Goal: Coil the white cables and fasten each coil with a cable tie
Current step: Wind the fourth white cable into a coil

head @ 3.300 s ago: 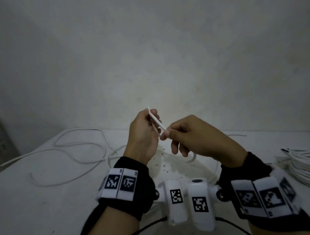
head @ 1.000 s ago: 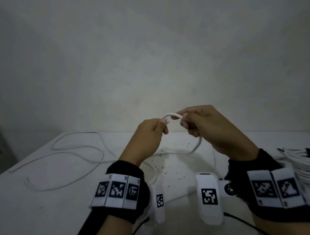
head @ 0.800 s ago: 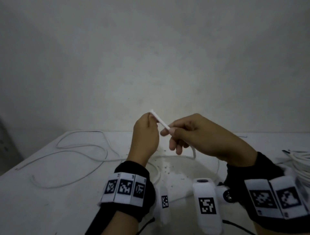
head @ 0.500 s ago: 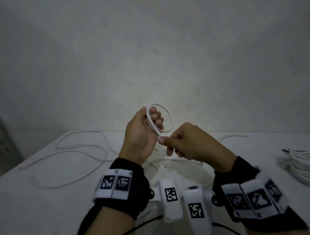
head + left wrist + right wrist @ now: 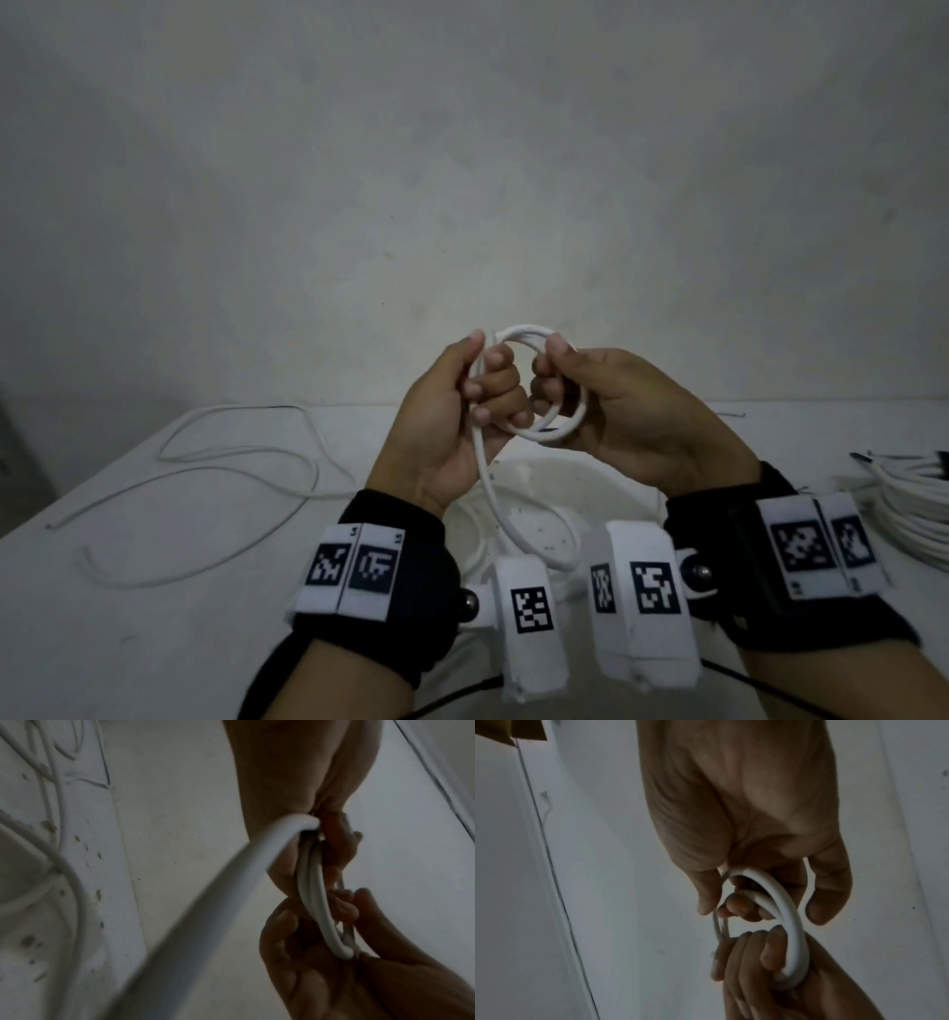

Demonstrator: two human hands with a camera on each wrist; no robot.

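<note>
Both hands are raised above the counter (image 5: 179,642); the left hand (image 5: 452,411) and right hand (image 5: 626,411) each curl fingers round a small coil of white cable (image 5: 529,336); its tail hangs down to the counter.

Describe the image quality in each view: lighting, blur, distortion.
Head view: dim, edges darkened, wide-angle bend in the table edge; left hand, right hand and coil reasonably sharp. Left wrist view: dark; the near cable strand is a thick blur. Right wrist view: dim, hands shadowed, coil soft but readable.
</note>
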